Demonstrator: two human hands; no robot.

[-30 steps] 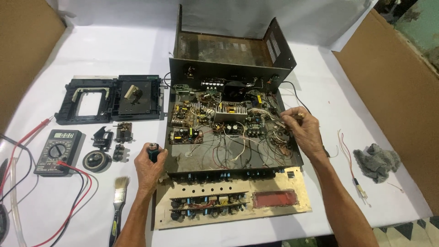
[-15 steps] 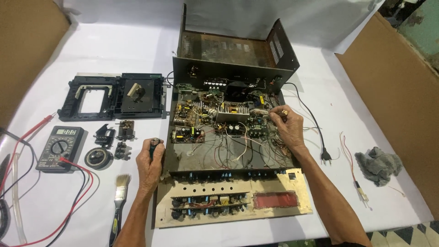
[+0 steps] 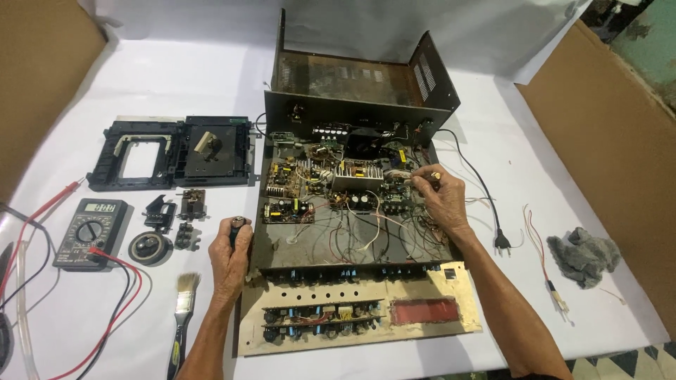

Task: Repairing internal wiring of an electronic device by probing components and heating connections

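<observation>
**Opened amplifier on a white-covered bench**

A white sheet (image 3: pixel 176 77) covers the table, with brown cardboard (image 3: pixel 612 141) on the right side and patterned floor tiles (image 3: pixel 620 367) at the near corner. The open chassis (image 3: pixel 352 190) sits mid-table. The left hand (image 3: pixel 231 257) is clamped around a dark screwdriver handle (image 3: pixel 238 225) at the chassis's left edge. The right hand (image 3: pixel 440 200) pinches a small part among the wires, fingers together. A multimeter (image 3: pixel 91 232) and brush (image 3: pixel 184 302) lie left.

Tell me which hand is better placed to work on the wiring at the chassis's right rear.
Probably the right hand: its fingers are already among the wires inside the chassis. The left hand grips a dark tool handle at the front-left edge.
</observation>
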